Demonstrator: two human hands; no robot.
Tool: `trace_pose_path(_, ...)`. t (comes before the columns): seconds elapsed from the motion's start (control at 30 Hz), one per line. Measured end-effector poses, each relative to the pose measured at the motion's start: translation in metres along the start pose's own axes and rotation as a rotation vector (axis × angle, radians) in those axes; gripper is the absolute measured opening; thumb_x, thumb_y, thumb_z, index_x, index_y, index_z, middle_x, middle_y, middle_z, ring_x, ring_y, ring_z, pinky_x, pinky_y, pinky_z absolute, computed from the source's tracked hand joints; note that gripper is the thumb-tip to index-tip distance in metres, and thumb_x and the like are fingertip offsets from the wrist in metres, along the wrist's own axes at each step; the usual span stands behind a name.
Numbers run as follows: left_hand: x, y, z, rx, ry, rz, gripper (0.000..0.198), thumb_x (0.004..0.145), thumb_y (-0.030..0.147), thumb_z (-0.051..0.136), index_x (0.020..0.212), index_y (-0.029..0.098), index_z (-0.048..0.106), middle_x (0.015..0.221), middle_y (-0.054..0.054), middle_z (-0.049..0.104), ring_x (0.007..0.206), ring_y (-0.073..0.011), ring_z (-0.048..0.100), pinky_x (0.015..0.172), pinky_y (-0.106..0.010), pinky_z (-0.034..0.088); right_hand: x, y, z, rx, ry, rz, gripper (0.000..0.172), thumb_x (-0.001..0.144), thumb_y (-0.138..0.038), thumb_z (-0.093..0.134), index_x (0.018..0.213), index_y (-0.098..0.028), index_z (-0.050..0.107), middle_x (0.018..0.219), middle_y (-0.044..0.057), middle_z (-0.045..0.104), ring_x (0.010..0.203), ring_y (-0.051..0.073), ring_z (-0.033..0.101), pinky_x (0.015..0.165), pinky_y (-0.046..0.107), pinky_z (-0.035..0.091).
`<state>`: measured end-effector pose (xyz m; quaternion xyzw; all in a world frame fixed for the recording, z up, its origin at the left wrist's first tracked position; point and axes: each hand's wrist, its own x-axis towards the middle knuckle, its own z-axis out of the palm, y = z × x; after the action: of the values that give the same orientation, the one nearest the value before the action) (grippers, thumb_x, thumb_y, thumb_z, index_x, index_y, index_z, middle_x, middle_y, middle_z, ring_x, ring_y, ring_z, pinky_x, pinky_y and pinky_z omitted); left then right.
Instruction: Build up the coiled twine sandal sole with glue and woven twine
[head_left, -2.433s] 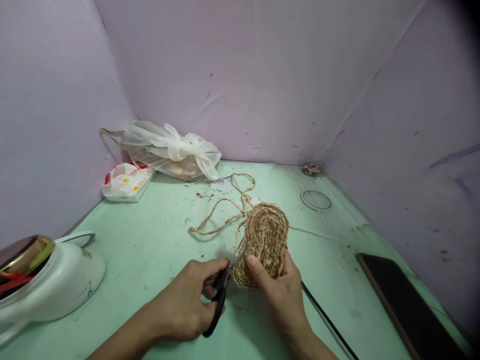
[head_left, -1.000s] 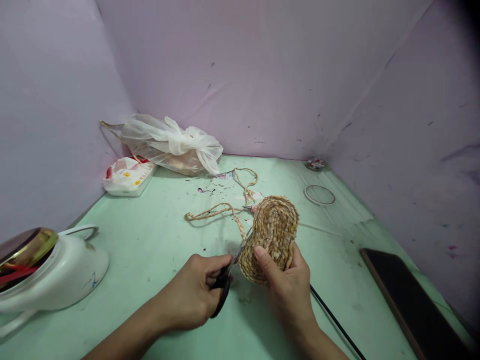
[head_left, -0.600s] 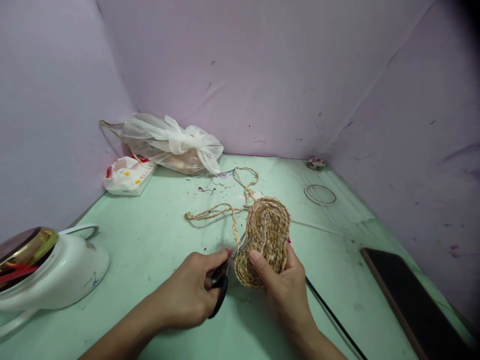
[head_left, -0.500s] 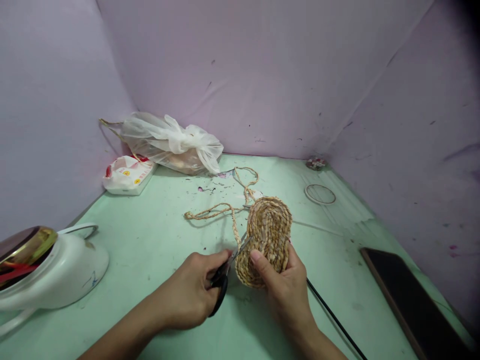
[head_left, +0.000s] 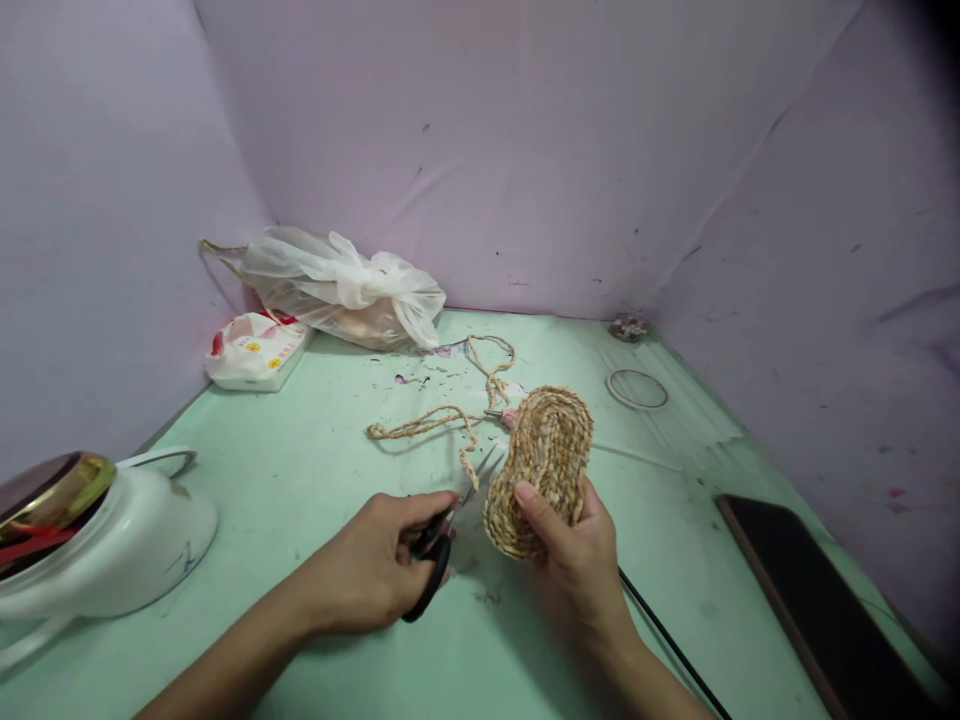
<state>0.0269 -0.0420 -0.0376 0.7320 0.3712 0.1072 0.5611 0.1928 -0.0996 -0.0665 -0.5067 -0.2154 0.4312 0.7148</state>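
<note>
Green counter (head_left: 285,490): left hand (head_left: 367,570), grip wrapped round scissors (head_left: 429,582), blades by cord's end (head_left: 469,470); right hand (head_left: 577,550), grip pinching mat (head_left: 551,440), seemingly to steady it.

Dim light, soft shadows, upper-right corner — black

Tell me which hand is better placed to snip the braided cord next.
Likely the left hand: it holds the scissors, their blades right by the braided cord's near end. The right hand is occupied, gripping the coiled straw piece.
</note>
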Motion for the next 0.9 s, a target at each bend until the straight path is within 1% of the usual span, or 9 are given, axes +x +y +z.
trace_pose_path(0.1,0.004,-0.006,-0.009,0.138,0.129,-0.057,0.036,0.074,0.027,0.049,0.109,0.019,0.057,0.086,-0.002,0.064,0.074,-0.0158,0.057,0.064,-0.023,0.043,0.0,-0.002,0.002,0.1,-0.054,0.051,0.051,0.064,-0.025,0.073,0.111,-0.019,0.053,0.09,0.005,0.066,0.082,0.02,0.061,0.072,0.033,0.05)
trace_pose_path(0.23,0.01,-0.013,-0.029,0.696,0.564,-0.277,0.04,0.075,0.032,0.047,0.113,0.022,0.054,0.081,-0.006,0.067,0.076,-0.025,0.061,0.062,-0.03,0.041,0.0,-0.004,0.006,0.244,-0.113,0.176,0.05,0.062,-0.021,0.074,0.108,-0.02,0.054,0.082,0.002,0.066,0.069,0.016,0.061,0.063,0.027,0.05)
trace_pose_path(0.33,0.012,-0.016,-0.045,0.868,0.74,-0.429,0.038,0.078,0.035,0.04,0.113,0.024,0.053,0.087,-0.008,0.067,0.079,-0.0297,0.061,0.059,-0.032,0.039,0.0,-0.003,0.008,0.277,-0.145,0.251,0.039,0.062,-0.02,0.074,0.098,-0.019,0.058,0.077,0.001,0.065,0.064,0.014,0.06,0.058,0.024,0.049)
trace_pose_path(0.47,0.016,-0.018,-0.062,0.894,0.83,-0.589,0.036,0.081,0.037,0.033,0.105,0.023,0.056,0.093,-0.011,0.066,0.079,-0.0343,0.06,0.055,-0.036,0.038,-0.001,-0.002,0.009,0.27,-0.131,0.298,0.035,0.06,-0.019,0.075,0.092,-0.019,0.059,0.074,0.001,0.066,0.061,0.012,0.059,0.056,0.023,0.047)
trace_pose_path(0.53,0.021,-0.02,-0.068,0.882,0.897,-0.624,0.04,0.082,0.038,0.03,0.11,0.021,0.054,0.097,-0.014,0.064,0.08,-0.0347,0.06,0.056,-0.038,0.04,-0.002,-0.002,0.009,0.272,-0.127,0.313,0.034,0.061,-0.02,0.075,0.09,-0.019,0.059,0.073,0.001,0.065,0.062,0.013,0.06,0.058,0.023,0.047)
trace_pose_path(0.63,0.029,-0.025,-0.075,0.944,1.014,-0.64,0.05,0.083,0.036,0.029,0.124,0.011,0.043,0.109,-0.021,0.057,0.093,-0.0363,0.055,0.062,-0.041,0.042,-0.002,-0.002,0.009,0.276,-0.137,0.328,0.032,0.061,-0.021,0.076,0.088,-0.019,0.059,0.073,0.001,0.065,0.061,0.013,0.059,0.057,0.024,0.046)
trace_pose_path(0.7,0.034,-0.031,-0.077,1.013,0.992,-0.646,0.055,0.081,0.036,0.034,0.125,0.005,0.042,0.11,-0.025,0.054,0.099,-0.0381,0.05,0.067,-0.043,0.042,-0.001,-0.002,0.009,0.278,-0.158,0.363,0.031,0.06,-0.022,0.076,0.086,-0.017,0.06,0.069,0.001,0.065,0.058,0.012,0.058,0.055,0.023,0.046)
trace_pose_path(0.8,0.035,-0.035,-0.08,1.045,0.902,-0.644,0.048,0.078,0.037,0.039,0.109,0.006,0.057,0.102,-0.023,0.058,0.096,-0.0395,0.051,0.071,-0.047,0.041,0.0,-0.002,0.008,0.302,-0.218,0.459,0.029,0.058,-0.021,0.077,0.082,-0.014,0.061,0.065,0.002,0.064,0.055,0.012,0.057,0.051,0.022,0.044)
trace_pose_path(0.9,0.027,-0.029,-0.079,1.074,0.92,-0.633,0.042,0.079,0.032,0.036,0.094,0.006,0.064,0.099,-0.024,0.059,0.096,-0.0403,0.051,0.073,-0.048,0.039,0.002,-0.004,0.008,0.355,-0.314,0.551,0.029,0.057,-0.017,0.075,0.082,-0.012,0.062,0.065,0.002,0.064,0.053,0.011,0.056,0.05,0.021,0.045)
